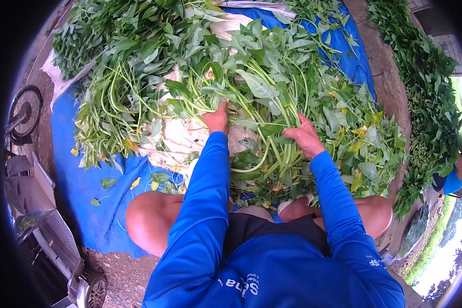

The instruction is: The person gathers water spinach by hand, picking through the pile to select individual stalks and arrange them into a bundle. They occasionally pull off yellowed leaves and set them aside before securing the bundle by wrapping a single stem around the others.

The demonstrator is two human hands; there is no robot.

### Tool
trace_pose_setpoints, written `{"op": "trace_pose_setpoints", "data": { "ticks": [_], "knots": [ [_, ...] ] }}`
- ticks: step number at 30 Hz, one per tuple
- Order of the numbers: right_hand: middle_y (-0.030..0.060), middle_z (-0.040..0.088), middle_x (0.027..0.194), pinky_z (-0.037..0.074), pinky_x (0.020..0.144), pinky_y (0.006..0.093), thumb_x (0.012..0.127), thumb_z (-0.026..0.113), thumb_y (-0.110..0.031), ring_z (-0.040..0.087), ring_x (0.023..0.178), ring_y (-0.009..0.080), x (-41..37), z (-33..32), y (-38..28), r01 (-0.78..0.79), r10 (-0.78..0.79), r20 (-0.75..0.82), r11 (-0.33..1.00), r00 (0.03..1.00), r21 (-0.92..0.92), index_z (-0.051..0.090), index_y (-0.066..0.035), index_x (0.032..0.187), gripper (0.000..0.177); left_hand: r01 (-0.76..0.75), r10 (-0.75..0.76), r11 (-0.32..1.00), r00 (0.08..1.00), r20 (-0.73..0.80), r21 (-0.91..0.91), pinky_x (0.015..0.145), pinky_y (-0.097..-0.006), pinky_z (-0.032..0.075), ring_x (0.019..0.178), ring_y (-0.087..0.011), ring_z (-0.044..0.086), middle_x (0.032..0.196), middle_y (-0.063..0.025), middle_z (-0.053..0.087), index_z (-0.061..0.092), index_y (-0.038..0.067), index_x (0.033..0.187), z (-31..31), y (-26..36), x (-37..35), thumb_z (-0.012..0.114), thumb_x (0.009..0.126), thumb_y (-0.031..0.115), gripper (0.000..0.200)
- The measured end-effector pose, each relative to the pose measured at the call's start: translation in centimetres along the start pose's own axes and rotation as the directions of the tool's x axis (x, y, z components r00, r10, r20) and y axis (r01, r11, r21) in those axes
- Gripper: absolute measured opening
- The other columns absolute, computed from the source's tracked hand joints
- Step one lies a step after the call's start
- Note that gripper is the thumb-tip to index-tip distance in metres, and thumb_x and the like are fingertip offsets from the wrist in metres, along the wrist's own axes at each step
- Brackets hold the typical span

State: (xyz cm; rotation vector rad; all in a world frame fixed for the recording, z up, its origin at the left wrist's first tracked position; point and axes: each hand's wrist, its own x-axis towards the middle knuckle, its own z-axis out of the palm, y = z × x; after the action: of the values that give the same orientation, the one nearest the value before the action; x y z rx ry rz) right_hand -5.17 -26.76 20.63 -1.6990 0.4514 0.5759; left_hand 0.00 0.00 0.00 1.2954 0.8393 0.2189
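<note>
My left hand (216, 119) is closed round several pale green stems of water spinach (236, 95), near the middle of the pile. To its right, my right hand (307, 136) grips stems from the same loose bunch, thumb towards the left. Long stems and leaves stretch between and beyond both hands. Under the greens lies a stained whitish sheet (177, 141). More loose water spinach (362, 154), with some yellow leaves, spreads right of my right hand. The tips of my fingers are partly hidden by foliage.
A blue tarp (82, 205) lies beneath everything. Dense greens are heaped at upper left (82, 56), and another long row of greens (421, 77) runs along the right. A wheel (24, 113) and part of a vehicle (51, 220) stand left. Another person's blue sleeve (456, 177) shows at far right.
</note>
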Motion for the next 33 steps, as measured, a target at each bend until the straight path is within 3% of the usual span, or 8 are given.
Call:
{"op": "trace_pose_setpoints", "data": {
  "ticks": [9, 15, 17, 19, 22, 25, 29, 33],
  "knots": [
    [0.0076, 0.072, 0.111, 0.059, 0.089, 0.0374, 0.077, 0.07, 0.005, 0.072, 0.094, 0.0198, -4.8, -3.1, -2.5, 0.07, -0.098, 0.035, 0.878, 0.995, 0.473, 0.057, -0.001, 0.139, 0.064, 0.614, -0.56, 0.774, 0.778, 0.283, -0.154, 0.064, -0.0421, 0.059, 0.084, -0.0241, 0.072, 0.097, -0.0135, 0.073, 0.067, 0.0, 0.105, 2.4, 2.5, 1.2, 0.077, 0.092, 0.027, 0.032],
    [0.0139, 0.074, 0.107, 0.063, 0.089, 0.0402, 0.085, 0.069, -0.007, 0.075, 0.092, 0.0236, -3.5, -6.7, 2.9, -0.163, 0.081, 0.149, 0.692, 0.985, 0.703, 0.058, 0.003, 0.136, 0.054, -0.096, -0.008, 0.763, 0.987, 0.158, 0.639, 0.084, -0.0496, 0.057, 0.086, -0.0432, 0.074, 0.098, -0.0288, 0.074, 0.065, -0.014, 0.1, 1.1, 0.1, -9.3, 0.068, 0.084, 0.017, 0.034],
    [0.0228, 0.075, 0.114, 0.062, 0.088, 0.0444, 0.088, 0.075, -0.021, 0.076, 0.099, 0.0311, -1.4, -6.8, 6.2, -0.263, 0.288, -0.283, 0.957, 0.915, 0.124, 0.059, 0.008, 0.134, 0.057, -0.035, -0.137, 0.702, 0.973, 0.184, 0.711, 0.086, -0.0508, 0.057, 0.093, -0.0465, 0.074, 0.103, -0.032, 0.074, 0.065, -0.014, 0.102, -0.5, -1.6, -12.6, 0.071, 0.087, 0.027, 0.044],
    [0.0248, 0.069, 0.128, 0.054, 0.104, 0.0482, 0.084, 0.079, -0.031, 0.068, 0.119, 0.0373, 0.0, -5.4, 10.2, -0.121, -0.16, -0.657, 0.925, 0.737, -0.361, 0.057, 0.003, 0.141, 0.07, 0.092, -0.294, 0.687, 0.942, 0.16, 0.721, 0.086, -0.0506, 0.057, 0.093, -0.0467, 0.074, 0.107, -0.0327, 0.074, 0.065, -0.016, 0.108, -2.1, -2.5, -13.9, 0.074, 0.089, 0.038, 0.057],
    [0.0256, 0.058, 0.144, 0.039, 0.12, 0.0501, 0.081, 0.081, -0.034, 0.051, 0.14, 0.0414, -1.9, -1.2, 5.8, 0.088, -0.505, -0.415, 0.708, 0.756, -0.701, 0.052, -0.004, 0.152, 0.083, 0.404, -0.638, 0.577, 0.765, 0.083, 0.709, 0.085, -0.0479, 0.058, 0.082, -0.0436, 0.075, 0.112, -0.0296, 0.075, 0.061, -0.018, 0.126, -3.3, -0.1, -15.3, 0.075, 0.09, 0.063, 0.09],
    [0.0227, 0.058, 0.146, 0.036, 0.119, 0.0564, 0.081, 0.08, -0.035, 0.049, 0.139, 0.0417, -3.1, 2.9, 3.7, 0.104, -0.494, -0.205, 0.528, 0.845, -0.843, 0.048, -0.007, 0.156, 0.087, 0.111, -0.753, 0.41, 0.601, 0.267, 0.905, 0.085, -0.0487, 0.059, 0.086, -0.042, 0.076, 0.114, -0.0305, 0.074, 0.063, -0.016, 0.127, -3.0, 11.2, -15.7, 0.074, 0.09, 0.063, 0.088],
    [0.0195, 0.063, 0.141, 0.038, 0.117, 0.0579, 0.088, 0.07, -0.025, 0.051, 0.138, 0.0409, -1.5, 1.1, 7.5, -0.01, -0.285, -0.149, 0.437, 0.947, -0.899, 0.053, -0.008, 0.151, 0.068, -0.106, 0.116, 0.643, 0.992, 0.04, 0.758, 0.091, -0.0454, 0.057, 0.099, -0.0415, 0.074, 0.113, -0.0322, 0.074, 0.071, -0.009, 0.114, -5.1, 10.1, -8.9, 0.07, 0.09, 0.064, 0.077],
    [0.0222, 0.069, 0.13, 0.04, 0.115, 0.0564, 0.093, 0.066, -0.023, 0.057, 0.13, 0.0446, -1.6, -0.9, 6.1, 0.085, -0.412, -0.158, 0.513, 0.898, -0.854, 0.065, -0.004, 0.137, 0.049, 0.171, -0.096, 0.675, 0.985, -0.144, 0.717, 0.107, -0.0482, 0.049, 0.126, -0.0431, 0.063, 0.131, -0.034, 0.063, 0.054, -0.008, 0.144, -6.4, 4.0, -2.1, 0.078, 0.079, 0.073, 0.106]
  ]
}}
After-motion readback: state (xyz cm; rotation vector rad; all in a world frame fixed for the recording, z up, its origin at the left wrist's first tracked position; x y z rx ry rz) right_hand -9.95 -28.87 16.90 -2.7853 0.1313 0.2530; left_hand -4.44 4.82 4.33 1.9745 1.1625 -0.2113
